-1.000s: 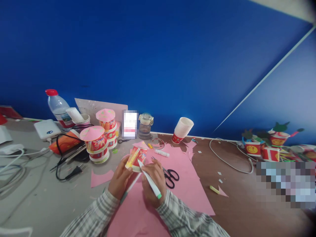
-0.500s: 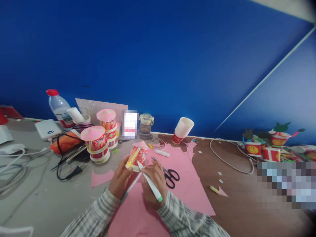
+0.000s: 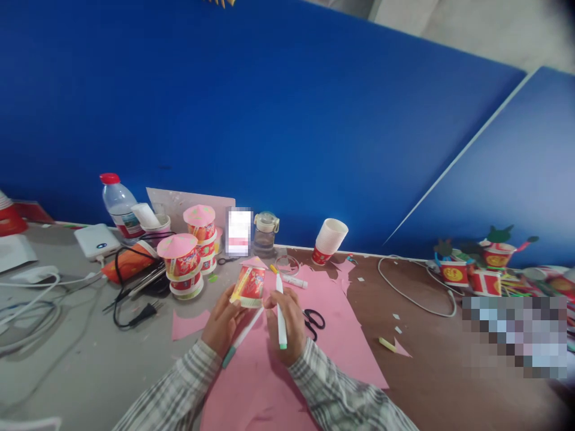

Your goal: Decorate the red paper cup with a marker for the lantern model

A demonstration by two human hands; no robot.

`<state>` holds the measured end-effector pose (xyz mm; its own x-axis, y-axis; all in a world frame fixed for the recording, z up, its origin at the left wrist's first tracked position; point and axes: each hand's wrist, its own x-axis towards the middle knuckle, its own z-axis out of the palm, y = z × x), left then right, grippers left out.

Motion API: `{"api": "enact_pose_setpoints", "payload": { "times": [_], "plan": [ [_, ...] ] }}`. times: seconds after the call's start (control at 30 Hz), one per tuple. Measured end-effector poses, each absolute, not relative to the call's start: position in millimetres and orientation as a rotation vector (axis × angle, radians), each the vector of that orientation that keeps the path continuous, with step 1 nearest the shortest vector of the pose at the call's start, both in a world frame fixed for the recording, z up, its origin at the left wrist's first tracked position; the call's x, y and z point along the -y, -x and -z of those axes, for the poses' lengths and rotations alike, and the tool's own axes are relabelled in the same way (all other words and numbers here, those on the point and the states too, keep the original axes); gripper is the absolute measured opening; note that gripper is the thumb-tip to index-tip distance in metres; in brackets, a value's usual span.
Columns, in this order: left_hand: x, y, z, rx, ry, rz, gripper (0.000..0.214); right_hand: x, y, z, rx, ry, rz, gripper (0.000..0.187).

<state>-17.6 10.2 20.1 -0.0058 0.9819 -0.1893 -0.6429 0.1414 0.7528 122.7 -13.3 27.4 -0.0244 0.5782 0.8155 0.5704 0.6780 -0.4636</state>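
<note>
My left hand (image 3: pixel 223 322) is closed on a red and yellow paper cup (image 3: pixel 251 286), tilted with its rim toward me. In my right hand (image 3: pixel 287 326) is a white marker (image 3: pixel 281 317) with a green end; its upper tip stands a little apart from the cup's right side. Under both hands lies a large pink paper sheet (image 3: pixel 345 353). Another marker (image 3: pixel 238 344), white with a grey-green end, rests on the sheet between my wrists. Black-handled scissors (image 3: pixel 315 320) lie just right of my right hand, their blades hidden behind it. A white glue stick or marker (image 3: pixel 294 281) lies beyond.
Stacked cups with pink cone roofs (image 3: pixel 177 246) stand at left, near a power bank (image 3: pixel 96 240), cables and a bottle (image 3: pixel 120 206). A water jar (image 3: pixel 266 233) and a stack of paper cups (image 3: pixel 330 239) stand along the blue wall. Decorated cups (image 3: pixel 453 273) sit at far right.
My right hand has drawn the marker away from the cup and turned it more upright. The cup is still in my left hand, its front more in view. The head view has shifted slightly.
</note>
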Motion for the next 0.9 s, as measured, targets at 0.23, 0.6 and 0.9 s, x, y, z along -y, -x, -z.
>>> {"api": "enact_pose_setpoints", "payload": {
  "times": [0.23,0.6,0.9],
  "plan": [
    [-11,18,-23,-0.766,-0.543,-1.383,0.051,16,-147,-31,1.706,1.012,0.029,0.043],
    [-12,17,-23,-0.669,-0.569,-1.450,0.054,20,-159,-5,1.662,1.101,0.088,0.055],
    [-12,19,-18,-0.586,-0.461,-1.317,0.047,20,-158,2,1.682,1.171,0.041,0.056]
  ]
}}
